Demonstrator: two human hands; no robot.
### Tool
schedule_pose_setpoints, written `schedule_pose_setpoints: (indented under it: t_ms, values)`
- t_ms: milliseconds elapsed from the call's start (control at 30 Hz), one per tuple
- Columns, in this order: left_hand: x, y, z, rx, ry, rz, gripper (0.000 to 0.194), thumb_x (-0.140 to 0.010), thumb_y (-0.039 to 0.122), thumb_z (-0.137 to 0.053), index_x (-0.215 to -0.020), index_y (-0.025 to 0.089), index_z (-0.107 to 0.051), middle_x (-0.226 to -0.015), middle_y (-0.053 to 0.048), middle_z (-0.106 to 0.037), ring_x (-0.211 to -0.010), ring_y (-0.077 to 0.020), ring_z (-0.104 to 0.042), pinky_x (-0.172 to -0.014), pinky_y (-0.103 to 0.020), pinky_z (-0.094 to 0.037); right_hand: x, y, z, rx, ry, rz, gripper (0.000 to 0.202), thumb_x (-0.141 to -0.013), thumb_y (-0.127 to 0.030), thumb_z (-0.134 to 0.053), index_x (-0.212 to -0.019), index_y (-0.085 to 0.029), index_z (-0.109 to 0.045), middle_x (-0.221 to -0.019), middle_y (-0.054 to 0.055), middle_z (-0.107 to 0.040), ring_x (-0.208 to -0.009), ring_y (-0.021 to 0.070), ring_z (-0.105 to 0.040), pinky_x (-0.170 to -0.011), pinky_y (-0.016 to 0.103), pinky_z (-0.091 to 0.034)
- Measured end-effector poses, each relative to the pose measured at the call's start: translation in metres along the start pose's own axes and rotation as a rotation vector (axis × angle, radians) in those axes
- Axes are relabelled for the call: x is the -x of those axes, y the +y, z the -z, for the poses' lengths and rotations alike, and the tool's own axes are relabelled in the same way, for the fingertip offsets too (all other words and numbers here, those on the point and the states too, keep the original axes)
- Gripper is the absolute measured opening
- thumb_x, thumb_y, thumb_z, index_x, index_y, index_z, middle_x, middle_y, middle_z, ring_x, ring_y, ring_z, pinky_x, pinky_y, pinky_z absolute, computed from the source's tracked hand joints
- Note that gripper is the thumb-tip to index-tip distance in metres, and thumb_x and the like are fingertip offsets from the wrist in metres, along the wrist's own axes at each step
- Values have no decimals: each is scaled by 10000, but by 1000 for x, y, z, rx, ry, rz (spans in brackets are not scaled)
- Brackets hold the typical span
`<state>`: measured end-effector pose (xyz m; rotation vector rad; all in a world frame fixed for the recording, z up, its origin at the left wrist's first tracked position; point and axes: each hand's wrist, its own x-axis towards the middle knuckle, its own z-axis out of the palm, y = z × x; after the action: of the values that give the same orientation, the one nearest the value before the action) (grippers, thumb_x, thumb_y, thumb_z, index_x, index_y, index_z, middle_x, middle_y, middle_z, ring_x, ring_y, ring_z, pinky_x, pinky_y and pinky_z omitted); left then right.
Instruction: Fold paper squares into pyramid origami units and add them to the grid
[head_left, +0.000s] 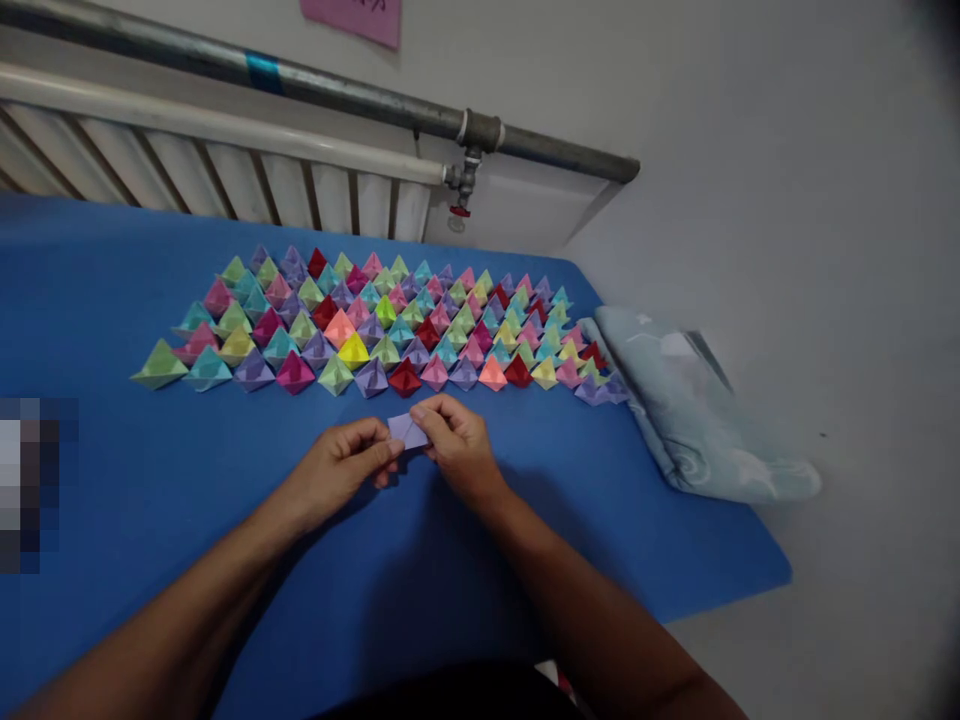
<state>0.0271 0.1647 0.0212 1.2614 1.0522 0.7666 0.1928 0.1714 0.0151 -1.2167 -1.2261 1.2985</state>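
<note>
A small folded piece of lilac paper (406, 431) is held up between both hands, just in front of the rows of paper boats. My left hand (352, 458) pinches its left edge between thumb and fingers. On the other side my right hand (459, 440) grips the paper's right end, the thumb lying over its face. Beyond the hands, several rows of folded paper boats (335, 374) stand close together in green, purple, pink, red, yellow, orange and turquoise. The fingertips behind the paper are partly hidden.
The boats stand on a blue surface (225, 470). A folded pale blue-green cloth (675, 420) with white patterns lies at its right edge. Behind are a white radiator (232, 180), a metal pipe (360, 95) and a red-handled valve (460, 211). A pixelated patch covers the left edge.
</note>
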Motion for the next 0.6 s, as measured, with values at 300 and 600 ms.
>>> schedule_pose_setpoints:
  t_ms: [300,600]
  values:
    - [0,-4,1,-55,-13,-30,328,-806,463,-645,-637,195,-563,-580,30,-563,-558,-112,-511,-577,-260,-401,2,-4,-1,22,-51,-50,242,-774,-431,-622,-684,-211,-576,-593,-59,-478,-572,96,-440,-560,235,-355]
    - [3,-4,1,-27,-30,30,320,-765,480,-673,-664,180,-627,-604,16,-585,-566,-115,-516,-588,-262,-422,4,-4,-4,34,-113,-42,248,-772,-439,-624,-702,-204,-592,-634,-49,-527,-604,98,-468,-579,235,-373]
